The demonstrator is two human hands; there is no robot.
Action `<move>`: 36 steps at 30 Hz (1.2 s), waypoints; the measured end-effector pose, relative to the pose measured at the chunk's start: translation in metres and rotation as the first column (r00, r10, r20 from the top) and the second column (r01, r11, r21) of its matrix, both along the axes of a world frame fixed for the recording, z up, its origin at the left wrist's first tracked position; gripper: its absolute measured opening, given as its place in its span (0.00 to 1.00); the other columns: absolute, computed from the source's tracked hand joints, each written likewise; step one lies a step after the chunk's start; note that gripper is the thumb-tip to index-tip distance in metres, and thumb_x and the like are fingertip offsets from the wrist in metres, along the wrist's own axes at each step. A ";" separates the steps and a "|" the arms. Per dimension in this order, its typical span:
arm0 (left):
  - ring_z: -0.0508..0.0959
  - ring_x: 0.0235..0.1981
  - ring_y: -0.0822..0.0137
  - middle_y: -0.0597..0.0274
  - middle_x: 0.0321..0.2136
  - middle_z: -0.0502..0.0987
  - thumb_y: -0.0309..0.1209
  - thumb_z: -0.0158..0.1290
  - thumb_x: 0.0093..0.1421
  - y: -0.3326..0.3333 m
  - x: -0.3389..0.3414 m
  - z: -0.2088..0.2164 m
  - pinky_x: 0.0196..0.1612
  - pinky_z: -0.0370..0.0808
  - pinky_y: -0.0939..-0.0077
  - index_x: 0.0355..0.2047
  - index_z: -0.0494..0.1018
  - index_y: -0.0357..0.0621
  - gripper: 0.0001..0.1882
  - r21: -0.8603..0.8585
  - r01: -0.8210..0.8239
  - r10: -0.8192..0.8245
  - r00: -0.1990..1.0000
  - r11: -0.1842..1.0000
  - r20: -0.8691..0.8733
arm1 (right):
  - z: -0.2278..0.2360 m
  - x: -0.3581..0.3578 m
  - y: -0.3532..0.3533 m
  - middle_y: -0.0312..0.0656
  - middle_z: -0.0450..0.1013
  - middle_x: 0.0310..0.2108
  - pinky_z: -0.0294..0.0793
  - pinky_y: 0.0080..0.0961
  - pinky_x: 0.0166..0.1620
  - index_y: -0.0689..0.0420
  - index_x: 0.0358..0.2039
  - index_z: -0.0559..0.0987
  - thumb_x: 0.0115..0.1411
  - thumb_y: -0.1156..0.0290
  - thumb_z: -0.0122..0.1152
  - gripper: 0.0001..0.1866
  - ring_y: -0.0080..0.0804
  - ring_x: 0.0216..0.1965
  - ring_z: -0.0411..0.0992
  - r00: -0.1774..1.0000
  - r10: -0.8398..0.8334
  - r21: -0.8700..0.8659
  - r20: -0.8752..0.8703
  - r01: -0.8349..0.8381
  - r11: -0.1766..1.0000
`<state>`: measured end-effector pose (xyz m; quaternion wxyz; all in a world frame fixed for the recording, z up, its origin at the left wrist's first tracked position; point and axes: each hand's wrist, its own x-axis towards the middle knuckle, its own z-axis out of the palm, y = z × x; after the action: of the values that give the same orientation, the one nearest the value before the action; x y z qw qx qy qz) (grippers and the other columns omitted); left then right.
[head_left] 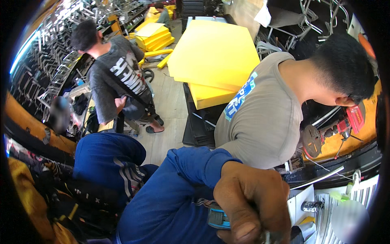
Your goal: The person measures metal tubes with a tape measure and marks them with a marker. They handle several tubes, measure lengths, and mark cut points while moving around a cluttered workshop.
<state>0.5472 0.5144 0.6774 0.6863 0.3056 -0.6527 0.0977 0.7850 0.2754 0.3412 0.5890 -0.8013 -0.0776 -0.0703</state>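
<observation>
At the lower middle, very near the camera, is my left hand (254, 195), its arm coming through a blue sleeve (203, 162). The wrist is bent back and the fingers are curled, with the thumb at the bottom. A small black and light-blue object (218, 218) shows at the thumb side, held in this hand; its kind is hard to make out. Part of it is covered by the fingers. Blue cloth with white stripes (130, 177) lies left of the arm. My right hand does not show.
Close on the right, a person in a grey shirt (264, 110) bends beside a red tool (356, 118) and a round disc (313, 140). Large yellow slabs (213, 53) are stacked ahead. Another person in a dark shirt (118, 73) stands left, by racks of metal frames (44, 61).
</observation>
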 end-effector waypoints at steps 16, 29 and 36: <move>0.81 0.23 0.63 0.51 0.29 0.82 0.35 0.49 0.73 -0.202 0.119 -0.045 0.24 0.77 0.69 0.34 0.76 0.38 0.14 0.050 0.183 -0.169 0.963 0.982 -0.209 | -0.090 0.051 -0.062 0.40 0.71 0.55 0.73 0.24 0.52 0.59 0.67 0.65 0.75 0.65 0.56 0.24 0.27 0.49 0.71 0.966 0.257 0.433 0.040 -0.248 0.866; 0.78 0.23 0.73 0.61 0.20 0.78 0.39 0.44 0.77 -0.112 0.076 -0.096 0.31 0.74 0.79 0.46 0.77 0.32 0.20 0.579 -0.431 0.706 0.568 0.692 -0.422 | -0.089 -0.042 -0.062 0.34 0.70 0.35 0.71 0.23 0.39 0.58 0.59 0.68 0.74 0.66 0.58 0.18 0.21 0.34 0.67 0.996 -0.056 0.386 -0.069 0.078 0.919; 0.72 0.23 0.78 0.62 0.24 0.81 0.37 0.43 0.77 -0.042 0.086 -0.127 0.29 0.68 0.81 0.55 0.76 0.36 0.19 0.850 -0.395 0.889 0.426 0.348 -0.166 | -0.097 -0.116 -0.069 0.35 0.70 0.38 0.71 0.25 0.44 0.58 0.61 0.68 0.75 0.62 0.55 0.20 0.23 0.38 0.68 0.968 -0.210 0.336 -0.140 0.246 0.909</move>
<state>0.6333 0.4726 0.5501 0.5719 0.8010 -0.1760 0.0187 0.6692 0.2064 0.2441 0.7131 -0.6897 0.0601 -0.1107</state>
